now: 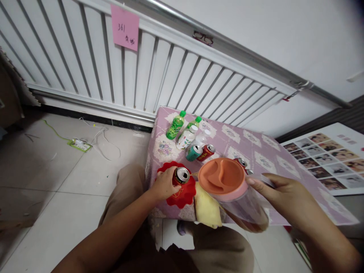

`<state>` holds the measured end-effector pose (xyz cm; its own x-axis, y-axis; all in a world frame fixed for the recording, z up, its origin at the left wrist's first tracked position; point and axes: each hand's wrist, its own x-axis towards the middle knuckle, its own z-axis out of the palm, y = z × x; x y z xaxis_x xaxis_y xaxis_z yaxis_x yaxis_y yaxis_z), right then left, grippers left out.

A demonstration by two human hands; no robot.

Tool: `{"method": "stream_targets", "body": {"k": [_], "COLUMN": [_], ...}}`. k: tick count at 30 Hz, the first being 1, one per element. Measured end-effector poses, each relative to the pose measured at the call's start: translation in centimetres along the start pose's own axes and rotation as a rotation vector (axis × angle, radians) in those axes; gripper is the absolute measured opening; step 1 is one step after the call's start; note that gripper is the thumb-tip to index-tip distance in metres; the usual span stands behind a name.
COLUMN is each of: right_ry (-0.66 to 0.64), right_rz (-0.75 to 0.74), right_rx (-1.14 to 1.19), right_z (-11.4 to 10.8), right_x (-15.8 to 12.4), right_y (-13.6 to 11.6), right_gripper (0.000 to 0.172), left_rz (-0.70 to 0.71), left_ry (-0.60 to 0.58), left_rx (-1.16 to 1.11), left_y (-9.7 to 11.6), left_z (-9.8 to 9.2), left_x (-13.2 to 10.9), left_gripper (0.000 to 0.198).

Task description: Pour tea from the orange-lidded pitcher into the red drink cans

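My left hand is wrapped round an opened dark red drink can, which stands over a red scalloped tray. With my right hand I grip the handle of a clear pitcher with an orange lid. The pitcher is tipped to the left, its spout beside the can's opening. A thin brownish stream shows between spout and can. Some brown liquid lies at the pitcher's lower end. Under the pitcher, a folded yellow cloth hangs over the table edge.
Behind the can stand green-capped bottles, a white bottle, a teal can and a red can. Another can is partly hidden by the pitcher. The patterned tablecloth meets a white radiator. A power strip lies on the floor.
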<state>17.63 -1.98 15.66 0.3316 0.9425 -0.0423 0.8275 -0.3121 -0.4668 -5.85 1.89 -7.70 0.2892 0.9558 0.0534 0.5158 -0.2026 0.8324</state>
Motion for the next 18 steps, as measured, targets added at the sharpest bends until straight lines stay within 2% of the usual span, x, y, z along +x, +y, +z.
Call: {"method": "stream_targets", "body": {"k": [14,18], "right_ry": [-0.01,0.019], "right_rz": [0.027,-0.042], "right_rx": [0.002,-0.053], "right_z": [-0.11,-0.06], "right_x": [0.14,0.17], "right_y": [0.05,0.14], "right_gripper": [0.056,0.055], "left_rz": [0.003,0.004], "left_ry": [0.013,0.01], "left_rx": [0.001,-0.004], "left_y": [0.21,0.1], "left_z": [0.11,0.23], "left_x": [-0.06,-0.03], "left_gripper": [0.063,0.063]}}
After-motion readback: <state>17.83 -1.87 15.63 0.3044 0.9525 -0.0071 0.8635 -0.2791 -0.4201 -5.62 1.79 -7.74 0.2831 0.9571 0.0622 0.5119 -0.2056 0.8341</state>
